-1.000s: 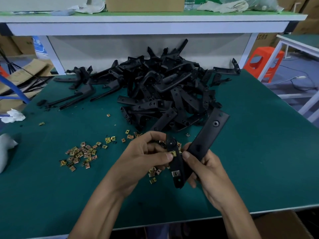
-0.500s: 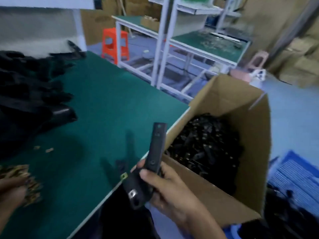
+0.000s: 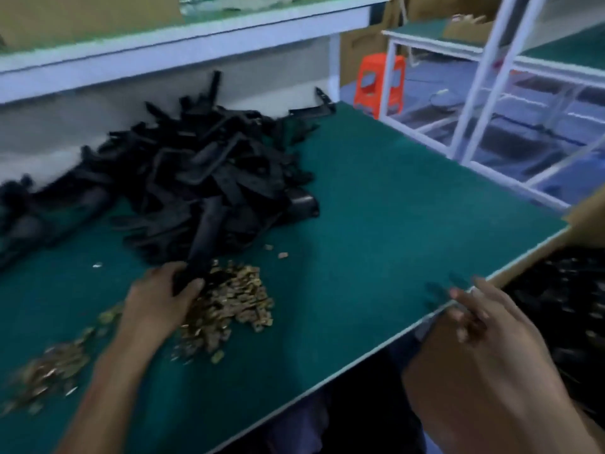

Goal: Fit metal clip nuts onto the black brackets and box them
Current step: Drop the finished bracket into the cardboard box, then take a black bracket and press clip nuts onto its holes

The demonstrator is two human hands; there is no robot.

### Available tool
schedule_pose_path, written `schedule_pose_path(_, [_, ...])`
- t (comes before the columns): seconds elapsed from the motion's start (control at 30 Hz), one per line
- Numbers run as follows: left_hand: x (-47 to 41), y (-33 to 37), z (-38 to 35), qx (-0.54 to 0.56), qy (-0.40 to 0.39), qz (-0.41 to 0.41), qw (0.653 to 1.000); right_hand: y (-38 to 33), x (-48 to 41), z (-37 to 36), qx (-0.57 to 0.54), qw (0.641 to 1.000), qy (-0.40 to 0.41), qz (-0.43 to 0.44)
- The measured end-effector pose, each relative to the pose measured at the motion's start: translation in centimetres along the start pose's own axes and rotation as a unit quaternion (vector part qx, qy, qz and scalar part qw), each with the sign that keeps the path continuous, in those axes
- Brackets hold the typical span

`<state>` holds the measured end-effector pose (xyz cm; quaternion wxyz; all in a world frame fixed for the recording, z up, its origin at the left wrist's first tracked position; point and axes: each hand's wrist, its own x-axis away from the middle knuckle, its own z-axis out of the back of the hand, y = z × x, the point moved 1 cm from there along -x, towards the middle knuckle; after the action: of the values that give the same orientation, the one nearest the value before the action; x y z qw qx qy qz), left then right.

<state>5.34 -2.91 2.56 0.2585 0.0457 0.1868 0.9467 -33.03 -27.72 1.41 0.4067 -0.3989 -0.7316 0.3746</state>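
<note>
- Right grip (image 3: 491, 339): nearest the camera and badly smeared by motion. The fingers are seen loosely spread and nothing is held. The fingertips lie over the near edge of the desk (image 3: 376, 208), toward its right corner. Whether the edge is touched cannot be told.
- Cardboard box (image 3: 587, 214): set just off the near edge at the right corner and mostly cut off by the frame. Only a brown flap and a dark mass of boxed brackets (image 3: 563, 309) can be made out. No clips can be picked out among them.
- Left grip (image 3: 157, 299): the fingers and thumb are curled round the lower end of one black bracket (image 3: 204, 237). It is a long, flat, matte strip. Its held end is hidden by the fingers and its upper end is lost against the pile behind.
- Clip nuts (image 3: 229, 306): small, squarish and brass-coloured, heaped loosely on the desk just right of the left grip. A thinner scatter (image 3: 52, 365) lies toward the near left corner and is blurred into streaks. A few strays are noted between the heap and the pile.
- Bracket pile (image 3: 212, 172): a tangled black heap toward the far edge. Bent bars and flat strips overlap, and single outlines are hard to separate.
- Desk surface: dull green and felt-like, with a pale trim along the edge.
- White shelf (image 3: 196, 37): above the far edge, its load cropped by the frame.
- Orange stool (image 3: 379, 83): on the floor beyond the far right corner.
</note>
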Motion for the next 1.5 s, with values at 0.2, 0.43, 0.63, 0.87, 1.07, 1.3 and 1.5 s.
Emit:
schedule_pose_path(0.2, [-0.1, -0.3, 1.1, 0.013, -0.004, 0.059, 0.998, 4.1, 1.2, -11.6, 0.050, 0.981, -0.180, -0.044])
schedule_pose_path(0.43, [0.1, -0.1, 0.2, 0.120, 0.053, 0.071, 0.989, 6.9, 1.5, -17.2, 0.107, 0.950, -0.286, -0.059])
schedule_pose_path(0.63, [-0.1, 0.6, 1.8, 0.416, 0.134, 0.078, 0.896, 8.0, 0.6, -19.3, 0.152, 0.939, -0.308, -0.035])
schedule_pose_path(0.87, [2.0, 3.8, 4.4, 0.476, -0.090, -0.092, 0.870, 8.0, -0.9, -20.0, 0.073, 0.937, -0.330, -0.088])
schedule_pose_path(1.07, [1.1, 8.3, -0.4, 0.445, -0.143, -0.092, 0.879, 8.3, -1.8, -18.1, 0.000, 0.945, -0.305, -0.122])
schedule_pose_path(1.3, [-2.4, 11.5, -6.7, -0.015, -0.004, -0.183, 0.983, 7.1, -2.8, -16.6, -0.170, 0.943, -0.252, -0.134])
schedule_pose_path(1.5, [-0.9, 11.0, -3.9, 0.166, -0.026, -0.115, 0.979, 7.0, -3.1, -17.5, -0.235, 0.909, -0.272, -0.209])
